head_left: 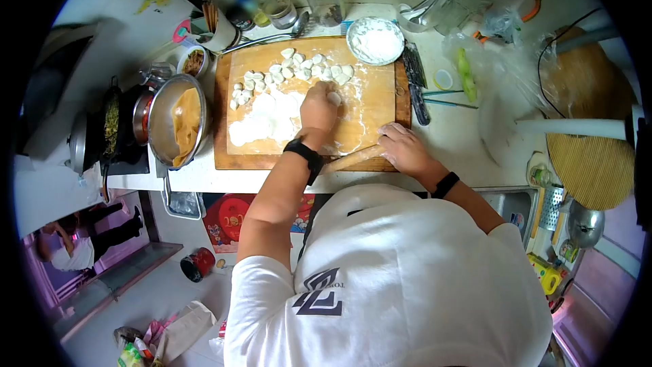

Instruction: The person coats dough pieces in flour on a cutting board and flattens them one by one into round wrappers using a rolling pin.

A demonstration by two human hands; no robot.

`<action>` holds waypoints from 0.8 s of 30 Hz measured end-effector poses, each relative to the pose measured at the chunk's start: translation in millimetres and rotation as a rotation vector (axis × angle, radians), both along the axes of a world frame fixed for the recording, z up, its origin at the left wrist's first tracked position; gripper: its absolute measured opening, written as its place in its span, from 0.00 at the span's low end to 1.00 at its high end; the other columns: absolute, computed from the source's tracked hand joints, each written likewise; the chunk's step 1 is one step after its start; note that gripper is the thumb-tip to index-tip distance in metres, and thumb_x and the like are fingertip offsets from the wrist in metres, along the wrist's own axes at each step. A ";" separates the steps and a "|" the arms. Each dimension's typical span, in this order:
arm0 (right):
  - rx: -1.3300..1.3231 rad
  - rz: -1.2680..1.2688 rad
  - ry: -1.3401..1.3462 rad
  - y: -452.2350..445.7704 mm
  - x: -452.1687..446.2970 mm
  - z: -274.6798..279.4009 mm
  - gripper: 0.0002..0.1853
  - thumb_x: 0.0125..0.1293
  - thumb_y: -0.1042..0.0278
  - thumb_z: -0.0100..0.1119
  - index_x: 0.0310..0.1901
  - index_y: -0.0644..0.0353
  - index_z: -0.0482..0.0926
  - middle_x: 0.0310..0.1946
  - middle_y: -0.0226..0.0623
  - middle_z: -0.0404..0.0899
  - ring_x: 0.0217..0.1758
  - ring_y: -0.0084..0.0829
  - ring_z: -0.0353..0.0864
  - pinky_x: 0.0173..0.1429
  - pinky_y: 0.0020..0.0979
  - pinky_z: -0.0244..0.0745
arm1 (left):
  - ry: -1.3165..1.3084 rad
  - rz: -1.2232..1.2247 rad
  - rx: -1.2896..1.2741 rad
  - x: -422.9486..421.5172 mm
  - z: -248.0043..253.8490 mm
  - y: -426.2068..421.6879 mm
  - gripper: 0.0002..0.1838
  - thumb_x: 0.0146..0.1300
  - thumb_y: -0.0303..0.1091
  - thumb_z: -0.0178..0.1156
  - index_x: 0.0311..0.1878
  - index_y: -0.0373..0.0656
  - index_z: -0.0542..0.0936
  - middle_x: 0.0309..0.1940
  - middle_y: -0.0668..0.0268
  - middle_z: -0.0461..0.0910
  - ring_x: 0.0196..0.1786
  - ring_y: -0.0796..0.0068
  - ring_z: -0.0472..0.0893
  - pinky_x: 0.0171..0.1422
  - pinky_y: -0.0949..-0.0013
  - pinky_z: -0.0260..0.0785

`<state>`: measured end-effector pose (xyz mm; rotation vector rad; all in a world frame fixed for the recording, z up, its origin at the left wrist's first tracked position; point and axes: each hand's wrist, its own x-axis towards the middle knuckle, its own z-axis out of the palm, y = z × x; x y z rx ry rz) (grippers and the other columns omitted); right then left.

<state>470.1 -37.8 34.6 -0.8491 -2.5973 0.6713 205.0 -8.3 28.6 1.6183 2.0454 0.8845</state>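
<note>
Above a floured wooden board (373, 122), my left hand (318, 107) is closed, fingers curled about a small white piece of dough (333, 98) that peeks out on its right side. My right hand (405, 151) wraps round one end of a wooden rolling pin (356, 158), which lies slanted over the board's front edge. Flattened dough wrappers (265, 119) overlap in a pile left of my left hand. Beyond them, several small dough lumps (285, 70) are scattered in a row. A bowl of flour (374, 41) stands at the board's back right corner.
A metal bowl (159, 122) with brownish contents stands left of the board, beside a pan of green food (112, 126). Utensils and jars (279, 10) line the back. A knife (414, 85) and blue-green chopsticks (448, 100) lie at right. A sink (513, 207) sits front right.
</note>
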 end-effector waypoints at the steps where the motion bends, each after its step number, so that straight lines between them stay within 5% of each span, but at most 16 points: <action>1: 0.001 0.009 0.010 -1.6 -0.1 -0.2 0.11 0.59 0.74 0.68 0.43 0.61 0.82 0.57 0.44 0.80 0.66 0.48 0.77 0.68 0.46 0.76 | 0.147 0.012 0.025 -2.2 3.5 -6.3 0.13 0.64 0.27 0.64 0.51 0.45 0.85 0.45 0.49 0.85 0.46 0.44 0.85 0.51 0.50 0.79; 3: -0.100 0.017 -0.081 3.2 0.4 0.6 0.17 0.57 0.76 0.71 0.50 0.63 0.83 0.60 0.48 0.80 0.69 0.52 0.76 0.74 0.47 0.73 | 0.413 -0.150 0.278 -8.5 2.5 -11.3 0.13 0.58 0.26 0.66 0.48 0.45 0.85 0.45 0.55 0.85 0.48 0.49 0.83 0.56 0.52 0.78; 5: -0.105 0.012 -0.091 0.9 0.3 1.6 0.17 0.57 0.75 0.71 0.49 0.62 0.83 0.60 0.47 0.81 0.69 0.52 0.77 0.74 0.47 0.73 | 0.382 -0.304 0.363 -10.2 -19.4 -21.3 0.13 0.57 0.27 0.67 0.48 0.42 0.85 0.47 0.55 0.84 0.49 0.49 0.83 0.56 0.51 0.77; 11: 0.026 0.017 -0.039 8.1 1.9 5.0 0.13 0.57 0.73 0.70 0.45 0.57 0.82 0.54 0.38 0.81 0.65 0.45 0.79 0.67 0.45 0.76 | 0.227 -0.219 0.092 24.1 13.7 -95.0 0.17 0.64 0.31 0.68 0.55 0.40 0.85 0.58 0.49 0.83 0.61 0.44 0.80 0.68 0.50 0.73; 14: 0.122 -0.007 -0.013 21.5 -0.9 3.4 0.14 0.57 0.72 0.71 0.45 0.57 0.82 0.54 0.38 0.81 0.64 0.44 0.79 0.66 0.45 0.76 | 0.215 -0.208 0.038 9.4 16.5 -116.8 0.29 0.70 0.41 0.67 0.70 0.39 0.78 0.68 0.45 0.77 0.70 0.39 0.75 0.77 0.46 0.67; 16: 0.128 -0.056 -0.070 32.0 -7.4 0.5 0.19 0.62 0.63 0.71 0.55 0.56 0.83 0.65 0.41 0.79 0.73 0.46 0.74 0.75 0.48 0.70 | 0.371 -0.216 0.007 -3.7 8.5 -130.8 0.43 0.71 0.50 0.65 0.82 0.38 0.65 0.80 0.43 0.65 0.82 0.38 0.63 0.86 0.39 0.53; 20: 0.206 -0.100 -0.138 59.3 -28.9 -14.6 0.33 0.68 0.48 0.70 0.71 0.54 0.78 0.79 0.46 0.70 0.84 0.47 0.65 0.86 0.51 0.57 | 0.467 -0.240 -0.003 -20.0 -1.9 -116.7 0.50 0.69 0.57 0.66 0.84 0.35 0.59 0.83 0.42 0.60 0.85 0.38 0.58 0.87 0.38 0.48; 24: 0.226 -0.221 -0.189 76.1 -44.0 -13.4 0.41 0.66 0.42 0.70 0.76 0.54 0.73 0.80 0.46 0.68 0.85 0.46 0.63 0.88 0.52 0.53 | 0.530 -0.186 -0.078 -31.3 -14.2 -91.6 0.54 0.68 0.66 0.62 0.84 0.33 0.59 0.83 0.38 0.59 0.86 0.37 0.57 0.89 0.39 0.44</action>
